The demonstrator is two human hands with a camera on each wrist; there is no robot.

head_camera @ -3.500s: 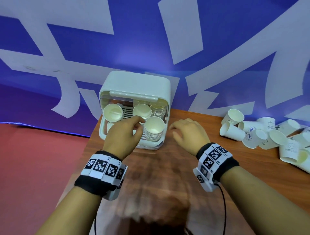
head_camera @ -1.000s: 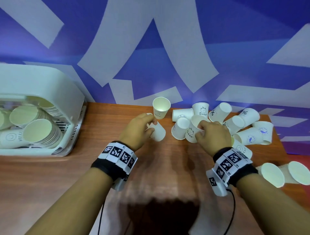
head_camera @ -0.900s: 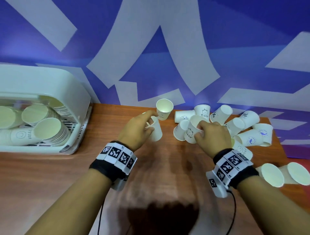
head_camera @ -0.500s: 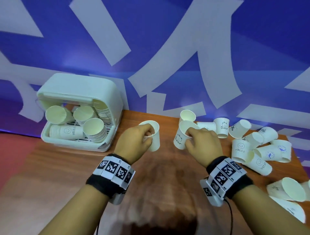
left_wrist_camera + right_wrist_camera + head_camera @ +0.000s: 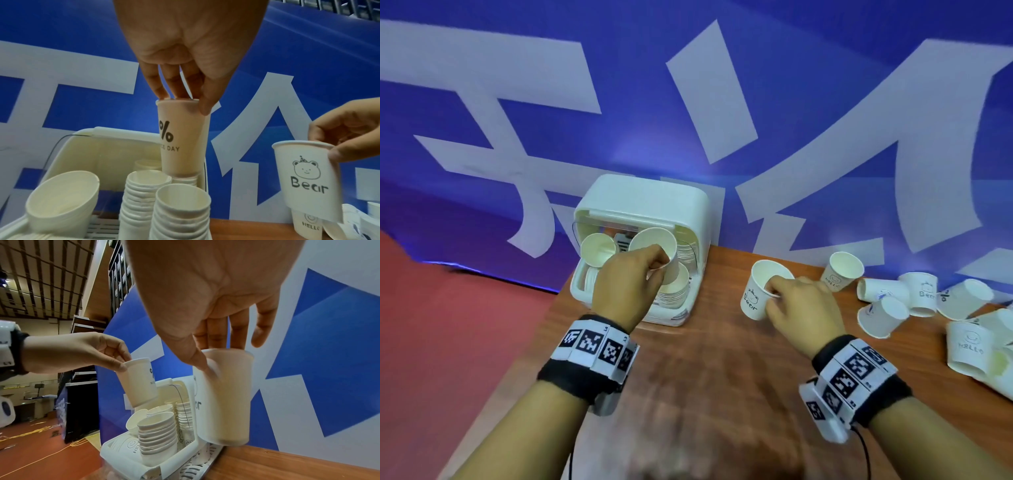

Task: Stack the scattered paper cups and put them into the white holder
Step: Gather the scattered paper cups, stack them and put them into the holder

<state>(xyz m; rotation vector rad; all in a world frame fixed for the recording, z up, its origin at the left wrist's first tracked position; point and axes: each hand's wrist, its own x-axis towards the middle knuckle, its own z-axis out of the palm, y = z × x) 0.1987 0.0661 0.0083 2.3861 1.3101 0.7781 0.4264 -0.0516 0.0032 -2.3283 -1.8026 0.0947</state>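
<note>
My left hand [image 5: 633,287] pinches the rim of a white paper cup [image 5: 657,248] printed with a percent sign [image 5: 180,138], fingers inside, thumb outside. It hangs above the stacks of cups [image 5: 162,209] inside the white holder [image 5: 647,202]. To the right, my right hand [image 5: 796,305] pinches the rim of a "Bear" cup [image 5: 760,291] the same way, held above the wooden table [image 5: 715,359]. In the right wrist view that cup [image 5: 224,395] hangs just right of the holder [image 5: 127,456]. Scattered cups [image 5: 914,301] lie at the table's right.
The holder stands at the table's back left corner, its clear lid raised. A blue and white banner [image 5: 722,102] backs the table. The table's left edge drops to red floor [image 5: 448,342]. One cup [image 5: 840,272] stands upright near the banner.
Both hands carried their cups leftward from the pile. The left hand's cup now hangs over the holder's stacks; the right hand's cup follows beside the holder.
</note>
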